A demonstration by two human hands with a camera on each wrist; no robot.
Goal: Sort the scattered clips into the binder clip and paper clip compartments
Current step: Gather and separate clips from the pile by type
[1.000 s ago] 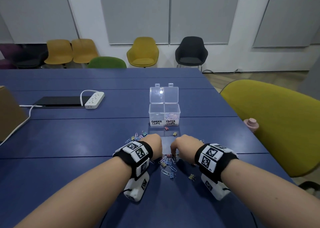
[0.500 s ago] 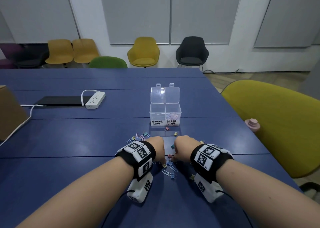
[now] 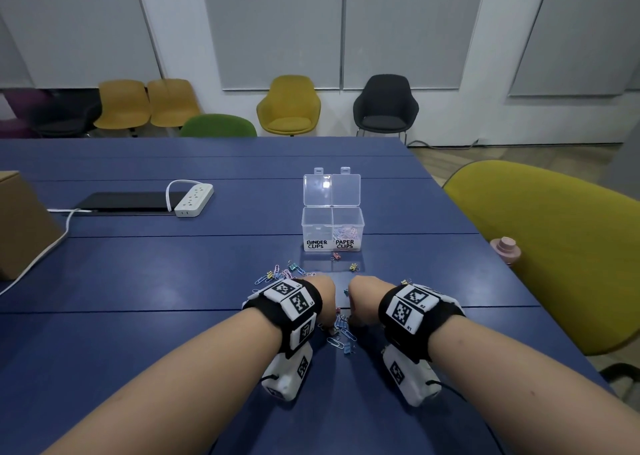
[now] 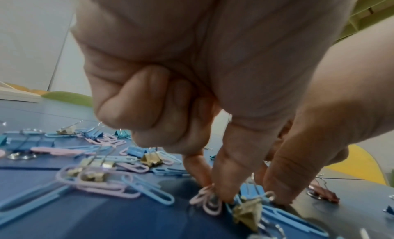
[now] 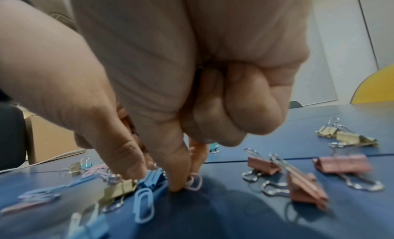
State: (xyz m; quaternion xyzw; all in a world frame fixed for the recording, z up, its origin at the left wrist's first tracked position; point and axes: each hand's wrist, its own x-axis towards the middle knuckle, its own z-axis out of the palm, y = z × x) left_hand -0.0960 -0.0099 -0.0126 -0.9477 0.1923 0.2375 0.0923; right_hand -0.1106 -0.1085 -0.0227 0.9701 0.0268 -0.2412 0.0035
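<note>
A clear two-compartment box (image 3: 332, 228) is stood on the blue tabletop (image 3: 173, 274) with both lids raised; its compartments are labelled BINDER CLIPS and PAPER CLIPS, and pastel paper clips are seen in the PAPER CLIPS one. On the near side of the box, a scatter of clips (image 3: 341, 331) is spread over the tabletop, with a second cluster (image 3: 280, 273) nearer the box and to its left.

The left hand (image 3: 323, 297) is lowered onto the near scatter. Its outer fingers are curled into the palm, while a pink paper clip (image 4: 208, 200) is touched by the tips of the thumb and forefinger (image 4: 226, 183), beside a blue binder clip (image 4: 251, 192); a closed pinch cannot be confirmed.

The right hand (image 3: 363, 297) is held just beside it, its outer fingers likewise curled. Another pink paper clip (image 5: 194, 182) is met by its downward-pointing fingertips (image 5: 177, 182). Three pink binder clips (image 5: 302, 183) are left lying to the right of that hand.
</note>
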